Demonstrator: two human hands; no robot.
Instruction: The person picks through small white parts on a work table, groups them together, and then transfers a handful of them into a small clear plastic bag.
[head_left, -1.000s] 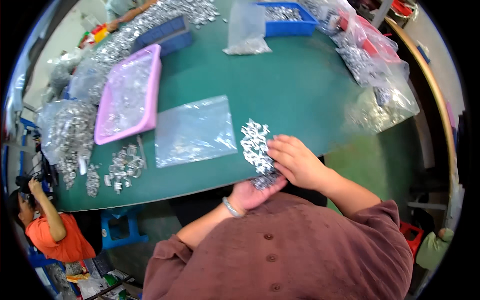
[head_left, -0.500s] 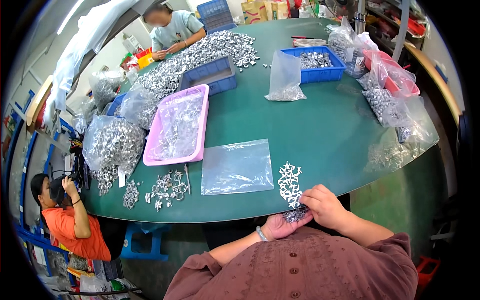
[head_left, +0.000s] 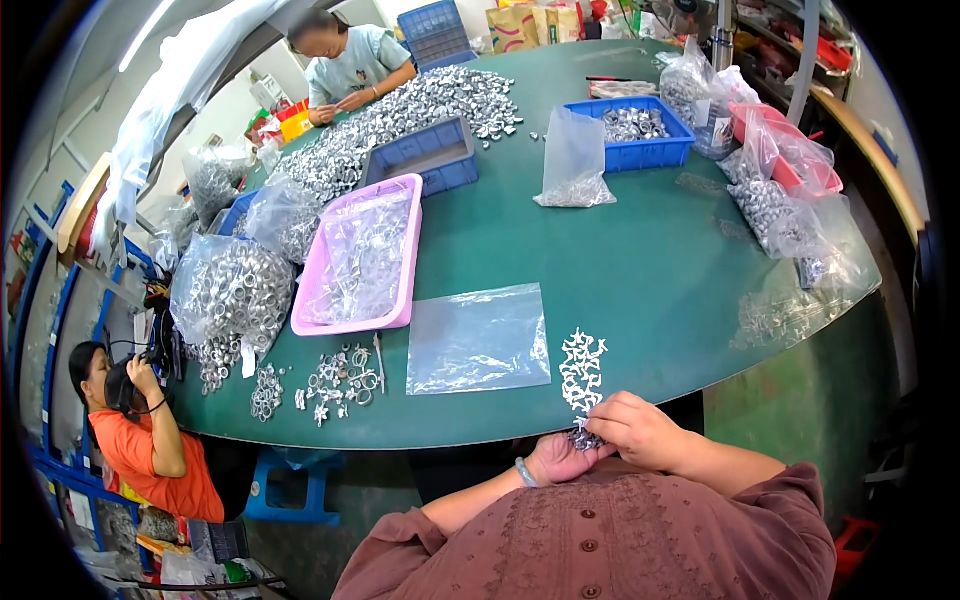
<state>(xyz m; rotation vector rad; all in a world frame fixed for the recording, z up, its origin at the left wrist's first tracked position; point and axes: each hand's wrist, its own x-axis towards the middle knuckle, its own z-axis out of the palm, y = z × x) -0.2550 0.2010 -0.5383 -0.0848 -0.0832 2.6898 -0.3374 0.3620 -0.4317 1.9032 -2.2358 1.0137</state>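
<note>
My left hand [head_left: 557, 460] is cupped palm up just below the near edge of the green table [head_left: 640, 270], holding a few small silvery metal pieces [head_left: 584, 439]. My right hand [head_left: 640, 430] pinches the lower end of a branching strip of silvery metal parts [head_left: 581, 368] that lies on the table edge, directly above the left palm. A flat clear plastic bag [head_left: 478, 340] lies just left of the strip.
A pink tray [head_left: 400, 312] holds clear bags. Loose metal rings [head_left: 335, 380] lie at the near left. Blue bins [head_left: 640, 150], bags of metal parts [head_left: 230, 290] and a long heap of parts [head_left: 400, 120] fill the table. One person sits opposite, another in orange at the left.
The view has tilted up and shifted, showing more of the table and the far person. My hands stay together at the table edge on the metal strip.
</note>
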